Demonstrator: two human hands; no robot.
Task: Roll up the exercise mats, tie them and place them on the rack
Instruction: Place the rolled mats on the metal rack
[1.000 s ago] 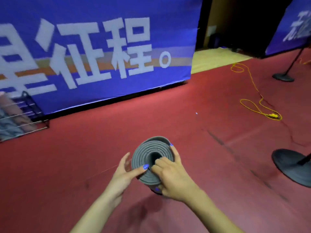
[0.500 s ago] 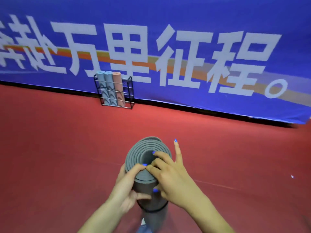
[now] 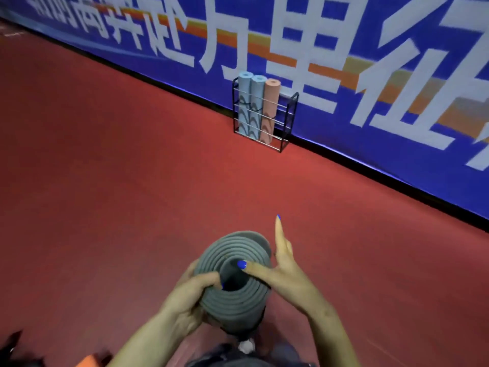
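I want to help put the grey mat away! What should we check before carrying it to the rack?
1. Mat rolled up: ok, coils show at its end.
2. Tie on the mat: ok, a dark band circles it lower down.
3. Left hand holds the mat: ok, thumb hooked in the core.
4. Right hand holds the mat: not ok, fingers straight, only touching the top.
5. Room in the rack: ok, space shows right of the three mats.
6. Floor up to the rack: ok, bare.
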